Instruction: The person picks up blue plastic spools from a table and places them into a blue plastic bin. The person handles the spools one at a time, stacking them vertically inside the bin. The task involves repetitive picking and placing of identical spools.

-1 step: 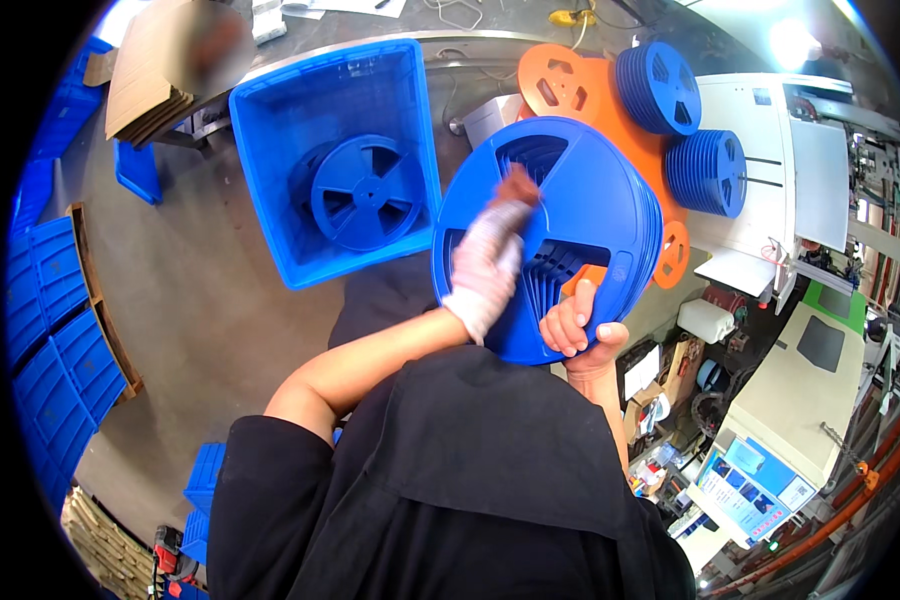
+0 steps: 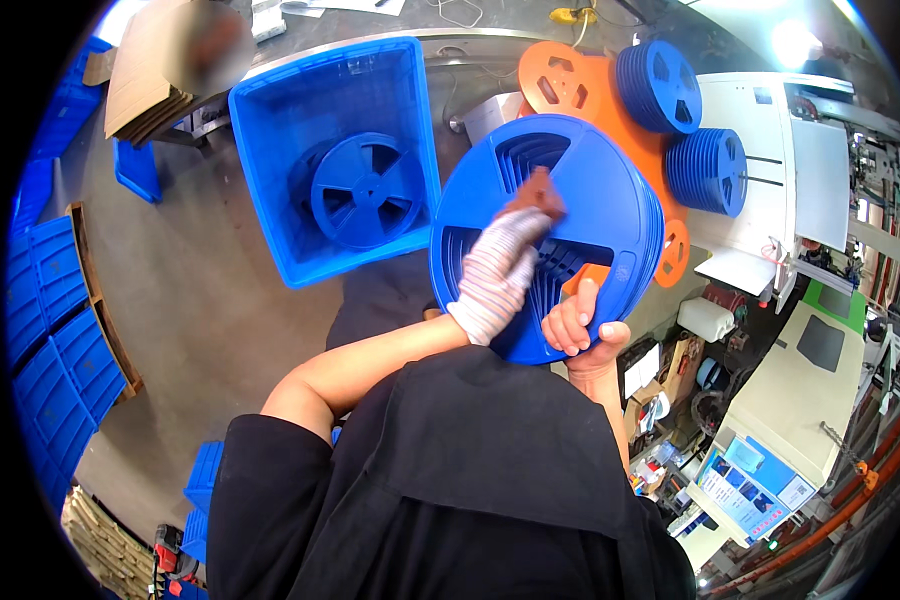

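While the stack of round, blue, apparently plastic reels (image 2: 610,205) faced upward before the torso, right of the deep, blue, rectangular plastic bin (image 2: 270,150), its thin flanges were likely stiff, smooth and somewhat slippery, and the combined layers probably heavier than any single reel. The rim beside a cut-out window appeared the soundest hold. There, the bare right hand (image 2: 590,335) was curled closed on the lower-right rim. The left hand (image 2: 495,275), in a white, striped knit glove, was over the face near its centre; blur obscured its grip and the reddish-brown object (image 2: 540,195) at its fingertips.
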The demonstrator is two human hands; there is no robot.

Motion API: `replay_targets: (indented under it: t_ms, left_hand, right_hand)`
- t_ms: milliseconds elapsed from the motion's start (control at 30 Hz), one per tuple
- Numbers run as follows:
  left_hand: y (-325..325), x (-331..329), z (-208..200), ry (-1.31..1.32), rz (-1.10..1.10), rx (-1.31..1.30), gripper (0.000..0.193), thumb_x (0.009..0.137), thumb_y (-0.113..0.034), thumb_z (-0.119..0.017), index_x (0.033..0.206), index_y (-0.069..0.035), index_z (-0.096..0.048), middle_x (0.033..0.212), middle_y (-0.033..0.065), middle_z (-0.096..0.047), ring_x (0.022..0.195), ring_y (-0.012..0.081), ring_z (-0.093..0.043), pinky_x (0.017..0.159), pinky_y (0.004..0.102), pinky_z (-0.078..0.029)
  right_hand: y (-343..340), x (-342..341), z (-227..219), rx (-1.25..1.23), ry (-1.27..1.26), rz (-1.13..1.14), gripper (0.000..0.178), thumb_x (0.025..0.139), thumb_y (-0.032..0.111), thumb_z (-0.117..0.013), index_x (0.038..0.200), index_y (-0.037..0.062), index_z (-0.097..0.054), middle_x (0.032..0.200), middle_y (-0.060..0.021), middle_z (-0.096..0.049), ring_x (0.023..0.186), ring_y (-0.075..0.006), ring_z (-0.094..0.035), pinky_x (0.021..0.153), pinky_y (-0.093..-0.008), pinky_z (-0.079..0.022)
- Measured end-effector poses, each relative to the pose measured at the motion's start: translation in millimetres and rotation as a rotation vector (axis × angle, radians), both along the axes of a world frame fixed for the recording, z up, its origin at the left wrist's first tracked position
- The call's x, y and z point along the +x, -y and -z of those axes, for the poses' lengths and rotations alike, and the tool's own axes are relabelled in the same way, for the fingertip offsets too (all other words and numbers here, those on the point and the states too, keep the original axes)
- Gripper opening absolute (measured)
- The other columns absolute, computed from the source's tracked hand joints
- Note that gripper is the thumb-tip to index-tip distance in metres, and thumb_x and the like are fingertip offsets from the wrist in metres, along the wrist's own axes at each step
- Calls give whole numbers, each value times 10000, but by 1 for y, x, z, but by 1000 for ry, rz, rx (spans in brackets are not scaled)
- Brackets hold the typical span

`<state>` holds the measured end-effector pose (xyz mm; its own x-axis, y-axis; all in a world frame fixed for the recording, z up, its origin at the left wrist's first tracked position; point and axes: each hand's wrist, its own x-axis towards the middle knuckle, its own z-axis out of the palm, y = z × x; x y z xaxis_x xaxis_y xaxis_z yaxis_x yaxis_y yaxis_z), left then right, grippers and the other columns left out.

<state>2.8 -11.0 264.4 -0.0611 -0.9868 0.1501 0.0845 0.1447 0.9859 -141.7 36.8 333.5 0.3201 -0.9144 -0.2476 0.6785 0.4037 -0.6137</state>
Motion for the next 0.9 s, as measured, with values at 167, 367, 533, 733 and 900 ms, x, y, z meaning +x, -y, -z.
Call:
replay_targets:
  t_ms: [167, 367, 533, 733, 900]
  left_hand:
    - [39, -4, 50, 200, -78, 71, 187, 846, -30, -563, 1016, -76, -625, 1035, 148, -638, 935, 350, -600, 823, 429, -479]
    - [30, -13, -24, 63, 159, -359, 92, 842, -14, -574, 926, -33, -606, 850, 168, -630, 801, 327, -619, 777, 414, -500]
    - [60, -11, 54, 54, -3, 275, 105, 848, -15, -568, 948, -27, -600, 870, 175, -632, 833, 336, -627, 788, 414, -498]
    - [22, -2, 13, 235, 123, -225, 155, 757, 18, -608, 898, -46, -601, 864, 171, -617, 793, 354, -598, 743, 418, -486]
    - [41, 78, 115, 550, 306, 305, 166, 873, -114, -562, 1016, -51, -618, 1070, 167, -642, 1042, 343, -602, 881, 399, -495]
  right_hand:
    - [-4, 2, -6, 14, -32, 25, 280, 701, 299, -641, 764, 98, -456, 462, 26, -393, 389, -117, -401, 444, -277, -342]
    - [-4, -3, -4, 47, -18, 49, 277, 705, 293, -641, 765, 102, -450, 479, 20, -397, 414, -116, -411, 462, -278, -348]
    - [-2, 0, -7, 32, -28, 36, 275, 701, 284, -644, 760, 102, -446, 473, 21, -398, 406, -116, -412, 464, -279, -356]
    - [-5, 2, -4, 32, -48, 47, 287, 698, 288, -653, 750, 105, -438, 469, 29, -400, 396, -111, -412, 453, -268, -353]
    - [-7, -15, -1, -28, 23, 183, 284, 752, 275, -657, 798, 112, -429, 483, 42, -397, 395, -99, -396, 448, -259, -352]
